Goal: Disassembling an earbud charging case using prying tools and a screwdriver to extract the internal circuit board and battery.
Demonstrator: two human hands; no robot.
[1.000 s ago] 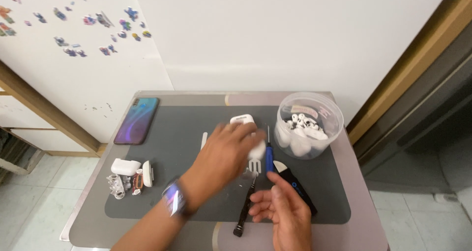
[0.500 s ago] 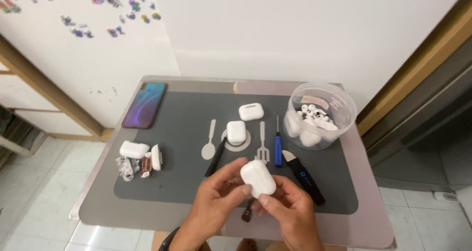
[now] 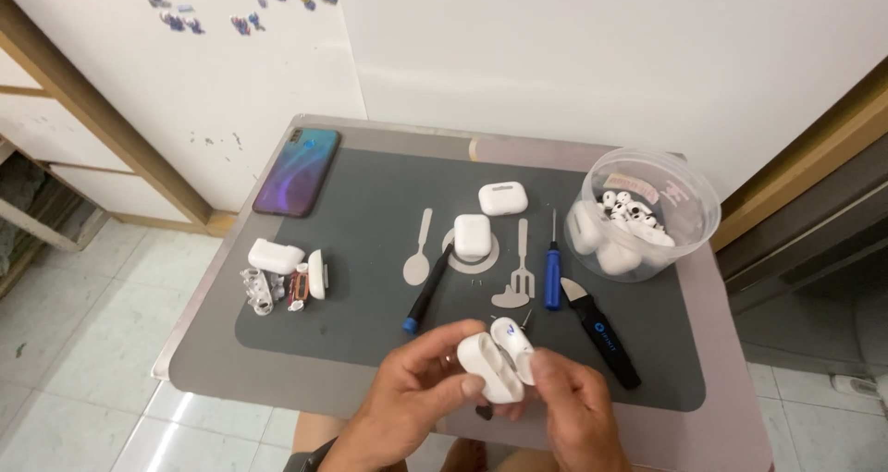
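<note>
Both my hands hold a white earbud case [image 3: 492, 361] over the near edge of the dark mat [image 3: 370, 222]. My left hand [image 3: 412, 398] grips its body from the left. My right hand [image 3: 573, 412] has its thumb at the hinged lid, which stands open. On the mat beyond lie a white case [image 3: 472, 235] on a round pad, another white case [image 3: 502, 197], a blue-tipped black tool [image 3: 426, 292], a blue screwdriver [image 3: 553, 273] and a black pry tool [image 3: 601, 333].
A clear round tub [image 3: 689, 204] of earbuds and cases stands at the right. A blue phone [image 3: 298, 171] lies far left. Taken-apart white case parts [image 3: 282, 273] sit at the mat's left edge. White spoon [image 3: 418, 250] and fork [image 3: 518, 269] shapes mark the mat.
My hands have drawn the white case nearer to me, and its lid has come open. A second ago my left hand was reaching over the mat's middle.
</note>
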